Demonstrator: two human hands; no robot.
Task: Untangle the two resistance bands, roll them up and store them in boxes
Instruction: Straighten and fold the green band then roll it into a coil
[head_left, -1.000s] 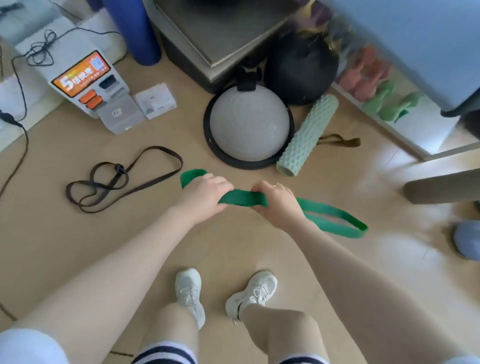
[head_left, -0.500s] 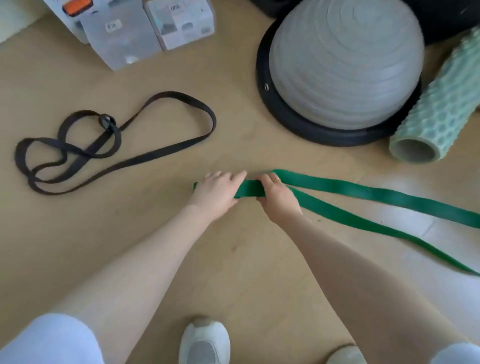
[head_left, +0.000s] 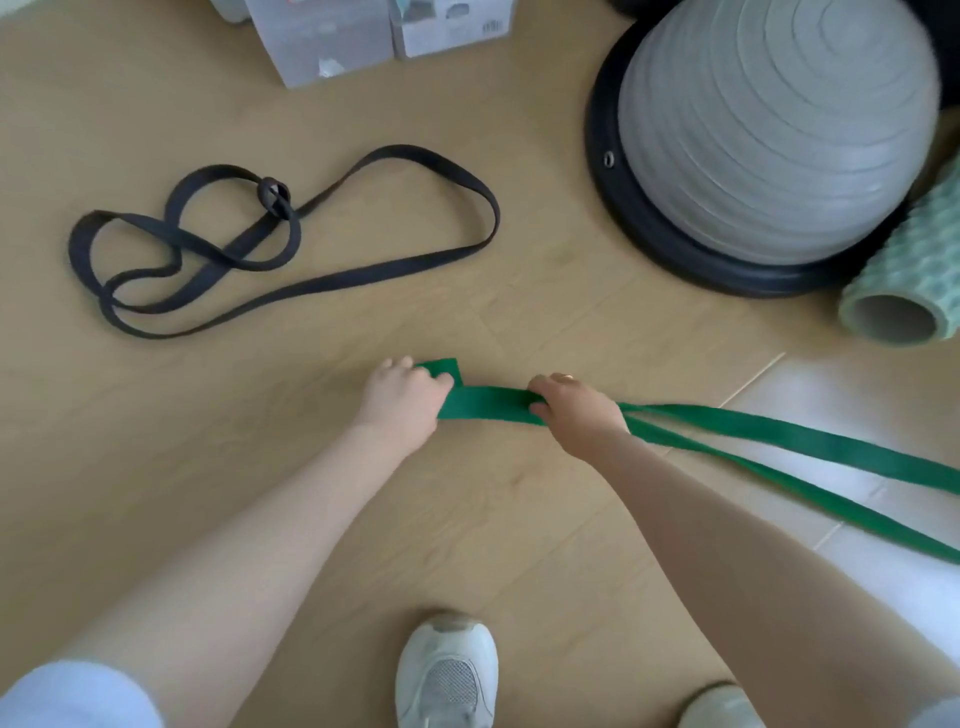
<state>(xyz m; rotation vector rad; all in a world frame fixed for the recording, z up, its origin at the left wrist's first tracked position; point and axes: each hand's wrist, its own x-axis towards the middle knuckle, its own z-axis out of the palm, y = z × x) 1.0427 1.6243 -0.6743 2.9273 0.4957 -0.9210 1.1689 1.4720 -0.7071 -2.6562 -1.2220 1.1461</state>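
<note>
While the left hand (head_left: 402, 397) pinches the folded end of the green band (head_left: 488, 402) and the right hand (head_left: 576, 408) clamps it flat on the floor (head_left: 519, 519), rolling should start tight — edges aligned, both strands stacked. The black band (head_left: 291, 260) lies knotted, well apart, near the boxes (head_left: 363, 36).

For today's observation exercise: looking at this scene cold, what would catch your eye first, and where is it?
The bright green band at centre, pinched flat on the floor between the left hand and right hand, its two strands trailing off to the right. Next, the big grey dome at top right. Then the black band at left, knotted and looped on the floor.
</note>
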